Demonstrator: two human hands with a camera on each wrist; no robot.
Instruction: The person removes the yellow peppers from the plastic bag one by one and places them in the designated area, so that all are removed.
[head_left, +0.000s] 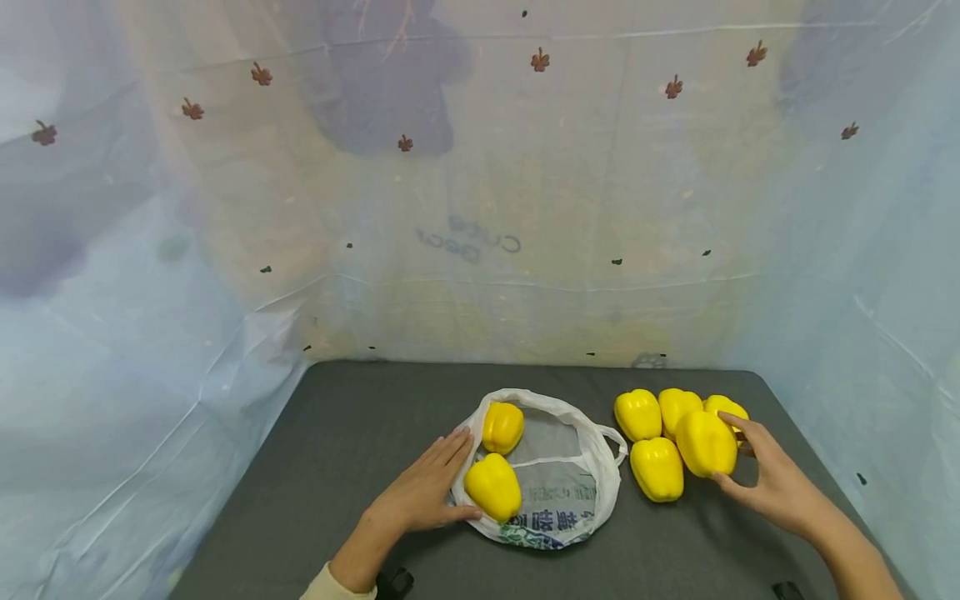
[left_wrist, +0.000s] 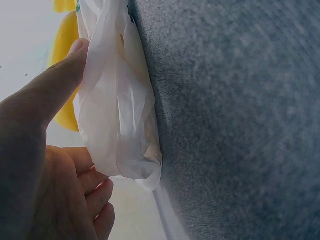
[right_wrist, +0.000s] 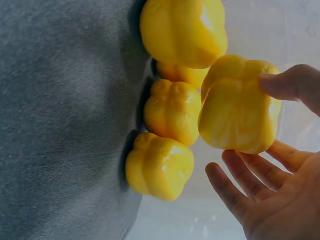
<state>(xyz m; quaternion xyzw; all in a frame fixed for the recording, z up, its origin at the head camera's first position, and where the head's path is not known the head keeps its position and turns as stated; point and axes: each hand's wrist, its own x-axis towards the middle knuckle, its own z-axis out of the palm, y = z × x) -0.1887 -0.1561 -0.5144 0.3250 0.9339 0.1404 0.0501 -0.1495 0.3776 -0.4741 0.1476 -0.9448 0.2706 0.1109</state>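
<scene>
A round white plastic bag (head_left: pixel 611 492) stands with its mouth open and its rim rolled out. Inside, at its left side, are two yellow bell peppers, a rear one (head_left: pixel 502 427) and a front one (head_left: pixel 492 487). My left hand (head_left: pixel 423 487) rests against the bag's left rim, fingers extended and thumb on the front edge. With thumb and fingers my right hand (head_left: pixel 772 479) pinches another yellow bell pepper (right_wrist: pixel 240 105), raised off the table in the right wrist view. Several more bell peppers (head_left: pixel 657 469) lie together beside and behind it, right of the bag.
The dark grey table (head_left: pixel 315 467) has its back edge against a patterned plastic curtain (head_left: pixel 480 208), which also hangs on both sides. A bag handle loop (head_left: pixel 617 442) sticks out to the right, towards the loose peppers.
</scene>
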